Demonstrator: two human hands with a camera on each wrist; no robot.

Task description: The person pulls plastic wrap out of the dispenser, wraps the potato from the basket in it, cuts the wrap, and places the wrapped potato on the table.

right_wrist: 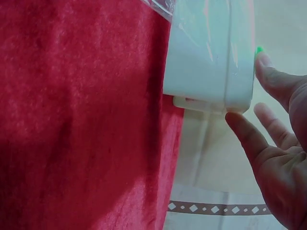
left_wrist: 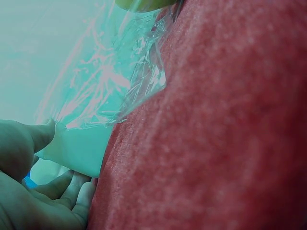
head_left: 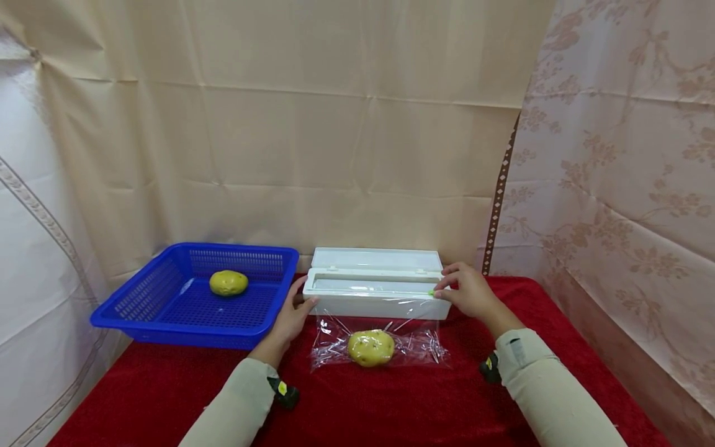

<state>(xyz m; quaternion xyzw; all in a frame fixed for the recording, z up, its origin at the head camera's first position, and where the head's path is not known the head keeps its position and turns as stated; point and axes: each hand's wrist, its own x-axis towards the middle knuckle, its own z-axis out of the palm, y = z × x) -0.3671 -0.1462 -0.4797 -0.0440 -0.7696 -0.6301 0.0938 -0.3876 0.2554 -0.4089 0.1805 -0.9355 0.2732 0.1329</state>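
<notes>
A long white cling film box [head_left: 380, 305] with its lid [head_left: 375, 257] raised stands at the back of the red cloth. My left hand [head_left: 292, 313] grips its left end, thumb at the front and fingers around the end. At the box's right end is my right hand [head_left: 468, 293]; its thumb [right_wrist: 265, 64] touches a small green slider [right_wrist: 259, 49], and its other fingers spread beside the corner. Clear cling film [head_left: 410, 347] hangs from the box's front edge and spreads over a yellow potato [head_left: 371, 347], its lower part crumpled around it.
To the left stands a blue plastic basket [head_left: 190, 335] with another yellow potato [head_left: 228, 283] in it. Red cloth [head_left: 391, 410] covers the table. Beige curtain [head_left: 346, 155] hangs close behind the box, and patterned fabric [head_left: 625, 205] borders the right side.
</notes>
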